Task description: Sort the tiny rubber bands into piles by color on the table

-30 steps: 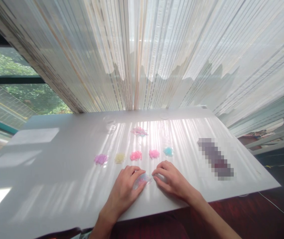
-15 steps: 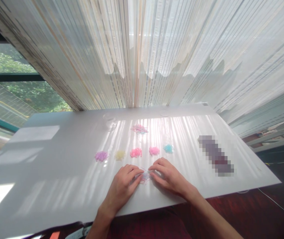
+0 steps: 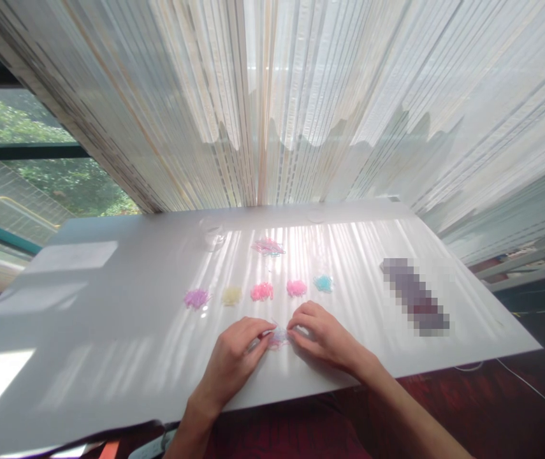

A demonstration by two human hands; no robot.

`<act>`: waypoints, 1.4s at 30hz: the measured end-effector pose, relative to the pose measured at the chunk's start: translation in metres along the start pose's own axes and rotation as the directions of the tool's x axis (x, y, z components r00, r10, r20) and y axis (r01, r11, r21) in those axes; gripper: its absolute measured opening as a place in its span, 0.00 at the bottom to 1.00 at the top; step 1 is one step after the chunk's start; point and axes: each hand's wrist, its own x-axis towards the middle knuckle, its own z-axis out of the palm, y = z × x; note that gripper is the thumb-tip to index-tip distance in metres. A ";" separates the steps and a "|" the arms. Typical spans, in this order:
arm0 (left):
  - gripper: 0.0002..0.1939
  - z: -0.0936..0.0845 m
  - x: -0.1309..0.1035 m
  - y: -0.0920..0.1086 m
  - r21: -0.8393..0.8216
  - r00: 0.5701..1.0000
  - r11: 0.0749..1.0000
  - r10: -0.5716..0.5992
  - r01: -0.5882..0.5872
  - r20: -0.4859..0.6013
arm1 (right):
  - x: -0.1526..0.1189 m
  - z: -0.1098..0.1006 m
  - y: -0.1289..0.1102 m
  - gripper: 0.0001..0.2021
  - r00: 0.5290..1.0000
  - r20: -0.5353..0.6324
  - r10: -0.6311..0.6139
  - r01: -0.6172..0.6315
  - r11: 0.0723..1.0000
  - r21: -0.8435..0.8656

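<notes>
A small mixed pile of thin pale pieces (image 3: 278, 336) lies on the white table between my two hands. My left hand (image 3: 239, 350) is at its left edge, thumb and index finger pinched together; what they hold is too small to name. My right hand (image 3: 322, 336) touches the right edge, its fingertips also together around something I cannot make out. Beyond the hands, separate piles form a row: purple (image 3: 196, 298), yellow (image 3: 232, 295), red-pink (image 3: 262, 291), pink (image 3: 296, 288) and turquoise (image 3: 323, 284). Farther back is a mixed pink and blue pile (image 3: 268, 247).
A clear round container (image 3: 213, 237) stands at the back left of the white table (image 3: 148, 306). A blurred dark object (image 3: 415, 298) lies on the right. Striped curtains (image 3: 262, 102) hang behind the table. A white cable (image 3: 535, 392) runs below the right edge.
The fingers of my left hand have drawn together at the near pile. My right fingertips have closed slightly. The view has shifted a little.
</notes>
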 end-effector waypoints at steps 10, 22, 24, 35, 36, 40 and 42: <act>0.08 -0.002 -0.001 0.000 0.062 0.998 0.997 0.039 -0.037 -0.040 | 0.001 -0.007 -0.004 0.05 0.999 -0.027 0.023 -0.023 1.000 0.021; 0.06 -0.003 0.002 -0.002 -0.046 0.999 0.998 0.038 -0.039 -0.025 | 0.006 -0.010 -0.006 0.06 0.995 0.009 0.098 -0.099 0.991 0.088; 0.06 -0.003 0.003 -0.003 -0.048 0.999 0.998 0.036 -0.037 -0.020 | 0.007 -0.012 -0.006 0.07 0.995 0.016 0.098 -0.099 0.990 0.097; 0.07 -0.004 0.005 -0.005 0.012 0.999 0.999 0.048 -0.048 -0.021 | 0.009 -0.018 -0.008 0.06 0.993 0.026 0.114 -0.117 0.983 0.144; 0.07 -0.004 0.005 -0.005 0.016 0.999 0.999 0.048 -0.048 -0.021 | 0.008 -0.018 -0.008 0.06 0.993 0.028 0.116 -0.119 0.982 0.149; 0.06 -0.005 0.006 -0.005 0.023 0.998 0.998 0.058 -0.057 -0.013 | 0.006 -0.017 -0.008 0.06 0.994 0.024 0.110 -0.113 0.979 0.168; 0.06 -0.005 0.007 -0.005 0.022 0.998 0.997 0.068 -0.067 -0.006 | 0.004 -0.016 -0.008 0.07 0.995 0.011 0.103 -0.103 0.981 0.167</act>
